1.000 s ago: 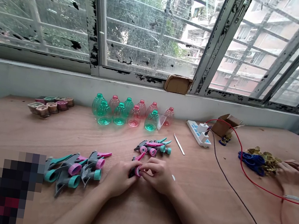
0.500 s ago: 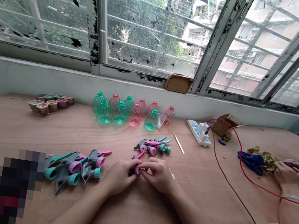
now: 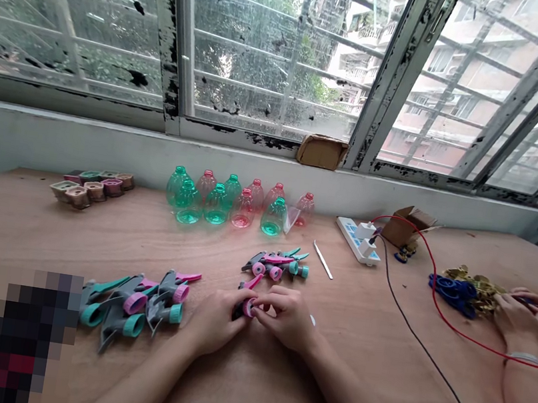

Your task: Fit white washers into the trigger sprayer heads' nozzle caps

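My left hand is closed around a grey trigger spray head with a pink lever and a pink screw collar. At the collar's opening, the thumb and fingertips of my right hand pinch together. Whatever they hold there is too small and hidden to name. Just beyond my hands lies a group of similar spray heads with pink and teal collars. To the left of my left hand, several larger-looking spray heads rest in a loose pile. A small pale piece shows partly behind my right hand.
Green and pink clear bottles stand by the wall. Beside them are a white stick-like tool and a power strip with cables. Small containers sit at the left. A co-worker's hands are at the right, near blue and gold parts.
The view has shifted very slightly. My hands stay together at the spray head's collar, with only a small movement of the right fingers.
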`<act>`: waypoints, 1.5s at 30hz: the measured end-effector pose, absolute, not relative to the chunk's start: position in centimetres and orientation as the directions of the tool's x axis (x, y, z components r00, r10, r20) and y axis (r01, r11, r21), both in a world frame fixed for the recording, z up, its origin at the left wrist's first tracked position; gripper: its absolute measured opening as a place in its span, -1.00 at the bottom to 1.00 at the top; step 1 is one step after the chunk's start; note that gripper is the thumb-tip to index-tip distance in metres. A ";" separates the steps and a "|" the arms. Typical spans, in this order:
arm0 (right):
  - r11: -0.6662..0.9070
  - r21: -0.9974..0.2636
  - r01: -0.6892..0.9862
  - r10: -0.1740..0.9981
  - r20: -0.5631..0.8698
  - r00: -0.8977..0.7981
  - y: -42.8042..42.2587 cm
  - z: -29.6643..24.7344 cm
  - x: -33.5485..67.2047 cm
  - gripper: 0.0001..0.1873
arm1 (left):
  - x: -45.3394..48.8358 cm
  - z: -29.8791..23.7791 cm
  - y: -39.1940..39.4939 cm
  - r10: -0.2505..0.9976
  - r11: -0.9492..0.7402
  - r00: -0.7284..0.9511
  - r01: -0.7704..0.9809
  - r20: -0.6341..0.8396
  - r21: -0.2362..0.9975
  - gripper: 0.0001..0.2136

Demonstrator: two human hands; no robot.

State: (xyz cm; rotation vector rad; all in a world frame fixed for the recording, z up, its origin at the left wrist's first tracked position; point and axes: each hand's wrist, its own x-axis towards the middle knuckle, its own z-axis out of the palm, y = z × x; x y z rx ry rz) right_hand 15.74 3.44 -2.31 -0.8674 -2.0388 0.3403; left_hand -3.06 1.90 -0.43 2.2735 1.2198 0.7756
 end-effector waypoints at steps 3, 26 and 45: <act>0.720 -0.514 0.466 0.688 0.618 -0.381 3.4 -2.4 15.8 -0.88 | -3.1 -0.5 2.0 0.856 -0.505 0.446 0.615 0.261 0.605 -0.66; 0.737 -0.499 0.455 0.673 0.606 -0.424 3.4 -2.6 15.6 -0.88 | -3.3 -0.6 2.2 0.866 -0.486 0.437 0.621 0.243 0.616 -0.65; 0.753 -0.405 0.519 0.645 0.608 -0.462 3.7 -1.2 16.1 -0.88 | -2.9 0.1 2.4 0.845 -0.522 0.454 0.586 0.282 0.620 -0.68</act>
